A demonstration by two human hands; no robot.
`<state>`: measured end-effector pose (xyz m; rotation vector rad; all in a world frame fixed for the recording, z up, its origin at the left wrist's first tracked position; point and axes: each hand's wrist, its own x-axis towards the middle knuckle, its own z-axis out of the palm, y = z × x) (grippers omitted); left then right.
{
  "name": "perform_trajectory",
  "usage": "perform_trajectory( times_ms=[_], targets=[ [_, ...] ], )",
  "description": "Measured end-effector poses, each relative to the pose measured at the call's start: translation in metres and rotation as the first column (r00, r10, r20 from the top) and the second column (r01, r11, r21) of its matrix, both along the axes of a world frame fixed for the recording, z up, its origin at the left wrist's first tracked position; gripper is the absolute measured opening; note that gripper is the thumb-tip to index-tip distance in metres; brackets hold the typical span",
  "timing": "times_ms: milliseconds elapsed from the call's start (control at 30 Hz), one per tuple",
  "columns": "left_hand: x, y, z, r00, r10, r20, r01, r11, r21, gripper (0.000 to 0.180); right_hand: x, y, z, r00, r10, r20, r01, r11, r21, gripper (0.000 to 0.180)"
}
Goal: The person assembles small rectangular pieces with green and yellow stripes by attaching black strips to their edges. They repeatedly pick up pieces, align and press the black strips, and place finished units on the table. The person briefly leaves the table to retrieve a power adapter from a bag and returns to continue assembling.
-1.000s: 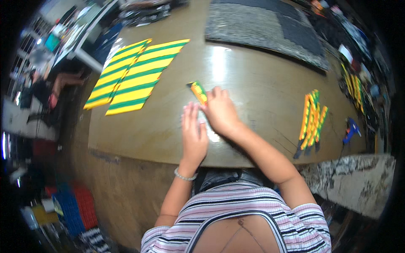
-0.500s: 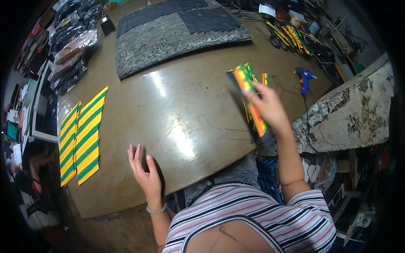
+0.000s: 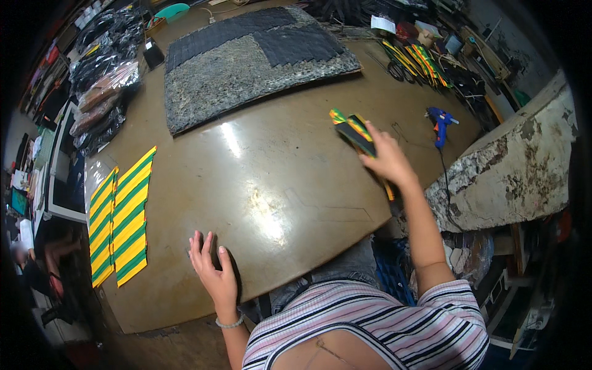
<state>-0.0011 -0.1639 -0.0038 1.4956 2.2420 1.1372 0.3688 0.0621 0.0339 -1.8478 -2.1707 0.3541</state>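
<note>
My right hand (image 3: 387,161) grips a bundle of green, yellow and orange striped strips (image 3: 353,130), lifted slightly above the brown table (image 3: 271,185) near its right edge. One strip end shows below my hand near the table edge. My left hand (image 3: 213,271) lies flat on the table near its front edge, fingers spread, holding nothing. Two finished panels of yellow and green stripes (image 3: 120,217) lie at the table's left end, well away from both hands.
A large grey and black textured mat (image 3: 246,68) covers the far part of the table. A blue glue gun (image 3: 440,121) lies at the right. More striped strips (image 3: 416,58) and clutter lie far right. Black bags (image 3: 102,86) are piled at the left. A worn white block (image 3: 512,166) stands right.
My right hand has raised the striped bundle a little off the table and shifted it left. My left hand stays flat in place. The view has turned slightly.
</note>
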Motion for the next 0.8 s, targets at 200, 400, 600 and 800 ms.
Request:
perform_trajectory(
  times_ms=[200,400,600,800],
  targets=[
    [0.001,0.005,0.001,0.985,-0.01,-0.172,-0.007,0.996,-0.093,0.036,0.01,0.03,0.012,0.949,-0.207,0.237,0.121,0.935,0.333,0.08],
    [-0.003,0.003,0.007,0.981,-0.057,-0.188,0.036,0.993,-0.11,0.035,-0.14,0.064,0.036,0.914,0.357,-0.192,-0.319,0.926,0.203,0.062],
    [-0.104,0.005,0.025,0.995,-0.086,-0.058,0.086,0.996,0.002,0.027,-0.177,0.034,-0.056,0.843,0.501,0.195,-0.527,0.841,0.121,0.06],
    [-0.176,0.039,0.008,0.813,0.166,-0.559,-0.411,0.843,-0.348,0.061,-0.184,0.011,-0.007,0.807,0.587,-0.06,-0.583,0.809,0.075,0.045]
  ],
)
